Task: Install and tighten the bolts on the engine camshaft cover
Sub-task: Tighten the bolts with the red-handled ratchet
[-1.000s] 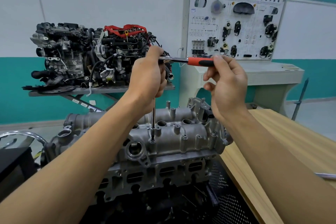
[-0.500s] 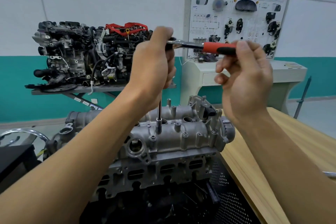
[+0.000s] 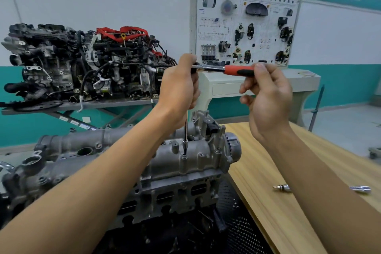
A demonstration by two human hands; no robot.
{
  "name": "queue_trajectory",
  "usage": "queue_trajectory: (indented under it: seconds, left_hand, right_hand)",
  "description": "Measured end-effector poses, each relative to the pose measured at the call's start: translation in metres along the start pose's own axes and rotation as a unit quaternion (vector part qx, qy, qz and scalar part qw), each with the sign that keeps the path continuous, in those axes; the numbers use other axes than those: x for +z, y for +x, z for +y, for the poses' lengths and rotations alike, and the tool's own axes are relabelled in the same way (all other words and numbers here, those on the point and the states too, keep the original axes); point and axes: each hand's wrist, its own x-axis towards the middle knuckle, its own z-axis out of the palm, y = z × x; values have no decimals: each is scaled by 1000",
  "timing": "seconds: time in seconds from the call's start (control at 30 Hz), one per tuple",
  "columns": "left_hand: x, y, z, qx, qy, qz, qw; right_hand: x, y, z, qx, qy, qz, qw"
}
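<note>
Wooden bench (image 3: 268, 171) adjoins camshaft cover (image 3: 202, 156). Left hand (image 3: 179, 90) grips ratchet (image 3: 210, 67) head, extension (image 3: 186, 130) seated on bolt (image 3: 184, 156); right hand (image 3: 268, 99) fingertips pinch red handle (image 3: 237, 71).

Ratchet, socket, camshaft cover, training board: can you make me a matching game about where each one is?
1 ratchet
2 loose socket
3 camshaft cover
4 training board

A lying on the wooden table
B against the white wall
C gripped by left hand and right hand
D under the extension bar

Pairs: 1-C, 2-A, 3-D, 4-B
</note>
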Motion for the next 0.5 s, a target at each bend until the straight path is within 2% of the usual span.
queue_trajectory:
  seconds: [0.33,0.5]
  left_hand:
    - [-5,-12,-18,-57,-19,33,998]
    - [-2,-8,-3,-3,-8,8,1000]
  right_hand:
    - [-1,1,12,29,-13,-6,999]
    - [-4,0,4,16,0,-15,1000]
